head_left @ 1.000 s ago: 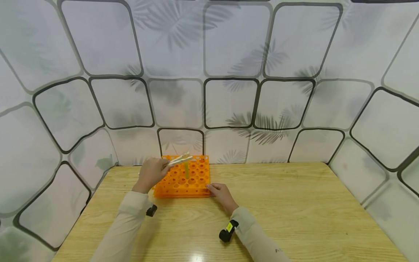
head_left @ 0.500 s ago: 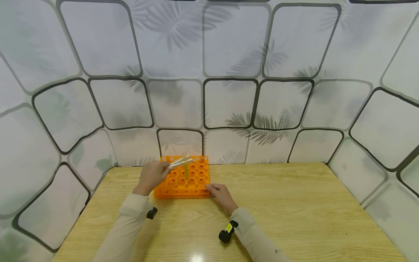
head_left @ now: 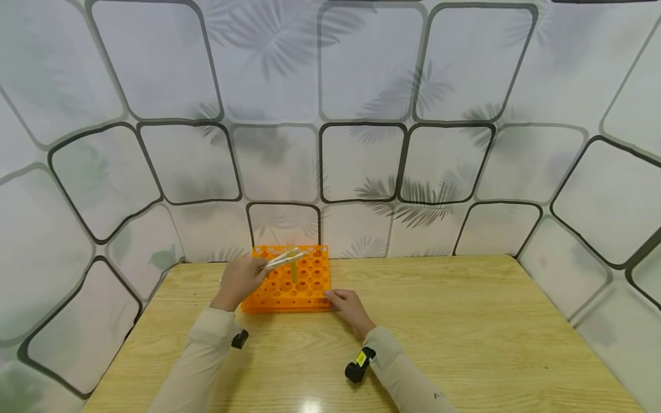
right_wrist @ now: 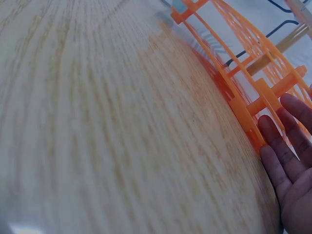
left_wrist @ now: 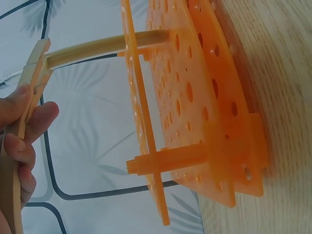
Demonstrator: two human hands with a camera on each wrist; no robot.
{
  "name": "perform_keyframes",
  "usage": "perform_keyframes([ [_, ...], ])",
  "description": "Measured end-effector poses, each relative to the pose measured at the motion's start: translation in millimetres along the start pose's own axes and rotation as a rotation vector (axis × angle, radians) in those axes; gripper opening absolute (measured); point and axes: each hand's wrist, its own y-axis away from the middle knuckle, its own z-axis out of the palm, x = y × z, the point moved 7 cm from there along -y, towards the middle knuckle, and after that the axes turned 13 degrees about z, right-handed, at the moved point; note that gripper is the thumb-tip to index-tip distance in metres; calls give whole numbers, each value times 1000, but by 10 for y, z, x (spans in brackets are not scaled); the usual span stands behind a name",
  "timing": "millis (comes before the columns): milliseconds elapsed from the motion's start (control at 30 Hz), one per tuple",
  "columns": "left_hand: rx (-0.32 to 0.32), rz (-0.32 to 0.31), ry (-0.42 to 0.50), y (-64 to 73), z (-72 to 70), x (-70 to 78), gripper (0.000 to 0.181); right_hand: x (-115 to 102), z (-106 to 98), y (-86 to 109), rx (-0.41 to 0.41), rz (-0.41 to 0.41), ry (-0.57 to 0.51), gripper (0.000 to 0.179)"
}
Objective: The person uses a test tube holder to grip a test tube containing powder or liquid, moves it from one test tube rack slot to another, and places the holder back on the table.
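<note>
My left hand holds a wooden test tube clamp, its handle between thumb and curled fingers. The clamp's jaws are around the upper part of a test tube with yellowish contents. That tube stands in a hole of the orange test tube rack, its lower end near the rack's lower plate in the left wrist view. At the rack's right front corner, my right hand rests with its fingertips touching the end. Several fairly straight fingers lie against that end; the thumb is hidden in the right wrist view.
The rack stands on a wood-grain table, close to the back edge. Behind it rises a patterned wall covering. Black cameras are strapped at both wrists.
The left hand and clamp have lowered slightly, and the tube's top sits a little lower in the rack. The right hand stays at the rack's corner.
</note>
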Motion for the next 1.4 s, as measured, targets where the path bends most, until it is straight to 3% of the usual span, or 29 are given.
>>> perform_keyframes([
  [300, -24, -17, 22, 24, 47, 6, 30, 241, -20, -229, 22, 9, -2, 38],
  [600, 9, 10, -12, 50, 74, 12, 37, 276, -19, -245, 31, 21, 24, 42],
  [833, 31, 39, -31, 64, 100, 26, 38, 164, -19, -158, 22, 5, 12, 37],
  [1067, -1, 5, -29, 79, 135, 21, 20, 8, -3, 4, 21, 5, 26, 35],
  [1400, -15, -10, -6, 96, 149, 35, 22, -3, -4, 19, 24, 11, 12, 34],
])
